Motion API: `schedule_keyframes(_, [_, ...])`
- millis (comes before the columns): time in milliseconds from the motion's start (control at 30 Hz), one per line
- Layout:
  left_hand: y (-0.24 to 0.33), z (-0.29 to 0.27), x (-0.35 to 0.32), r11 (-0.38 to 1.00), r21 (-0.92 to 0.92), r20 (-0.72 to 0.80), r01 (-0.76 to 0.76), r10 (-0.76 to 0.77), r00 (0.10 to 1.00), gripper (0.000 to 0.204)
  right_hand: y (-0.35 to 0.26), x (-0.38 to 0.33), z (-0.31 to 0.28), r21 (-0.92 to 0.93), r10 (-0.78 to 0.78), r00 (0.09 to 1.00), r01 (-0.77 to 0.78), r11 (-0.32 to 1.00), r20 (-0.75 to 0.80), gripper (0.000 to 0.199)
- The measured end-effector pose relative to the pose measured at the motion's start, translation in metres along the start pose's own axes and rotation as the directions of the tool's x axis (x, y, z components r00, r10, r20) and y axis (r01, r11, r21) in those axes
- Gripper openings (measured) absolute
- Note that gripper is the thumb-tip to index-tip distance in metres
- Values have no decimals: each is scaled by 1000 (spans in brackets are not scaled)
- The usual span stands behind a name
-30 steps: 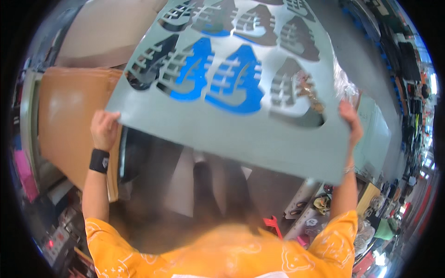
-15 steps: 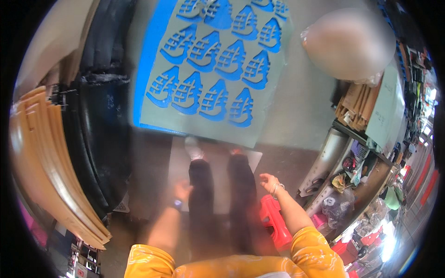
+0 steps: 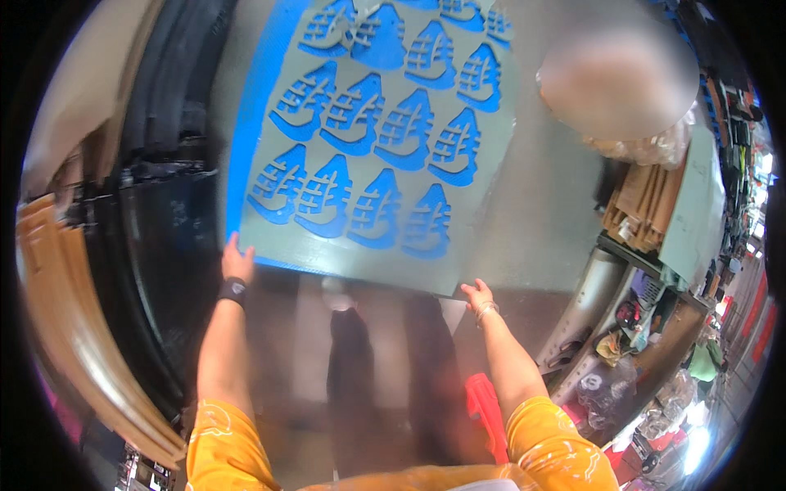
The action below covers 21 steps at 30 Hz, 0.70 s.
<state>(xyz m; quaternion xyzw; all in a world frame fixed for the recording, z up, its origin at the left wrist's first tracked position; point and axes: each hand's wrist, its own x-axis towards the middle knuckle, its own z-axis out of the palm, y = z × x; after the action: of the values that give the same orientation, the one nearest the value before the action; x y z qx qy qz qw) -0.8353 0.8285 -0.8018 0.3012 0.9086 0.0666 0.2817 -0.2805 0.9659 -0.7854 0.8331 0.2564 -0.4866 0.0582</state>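
A thin grey sheet (image 3: 327, 254) with rows of strappy cut-out shapes lies on a blue sheet (image 3: 246, 190), and blue shows through the holes. My left hand (image 3: 237, 260) reaches to the near left corner of the blue sheet, index finger stretched and thumb apart. At the near right corner of the grey sheet is my right hand (image 3: 477, 296), its fingers partly spread by the edge. Whether either hand presses on the sheets I cannot tell.
Black rolled material (image 3: 176, 237) and bent brown sheets (image 3: 78, 303) stand on the left. To the right are a shelf (image 3: 634, 335) with plastic bags and boards (image 3: 643, 200). A red plastic object (image 3: 487, 413) is beside my right forearm. Another person (image 3: 622, 90) is at the far right.
Both my hands have moved forward from beside my legs to the near corners of the sheets. In the picture, the sheets' near edge sits slightly lower.
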Motion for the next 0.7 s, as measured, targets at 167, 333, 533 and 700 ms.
schedule_keyframes(167, [-10,61,45,960,267,-37,80,-73,997,79,33,63,55,-185,-37,998,26,982,-56,90])
schedule_keyframes(333, [34,12,35,945,251,126,212,-249,960,60,-22,-1,12,-113,-202,979,200,973,-3,56])
schedule_keyframes(533, [220,-199,109,704,-424,-90,-570,593,800,33,-281,-97,-129,-165,-850,510,834,526,-133,39])
schedule_keyframes(700, [283,-402,117,637,-693,-124,-336,353,927,39,-393,-236,-229,464,-783,552,795,391,-285,46])
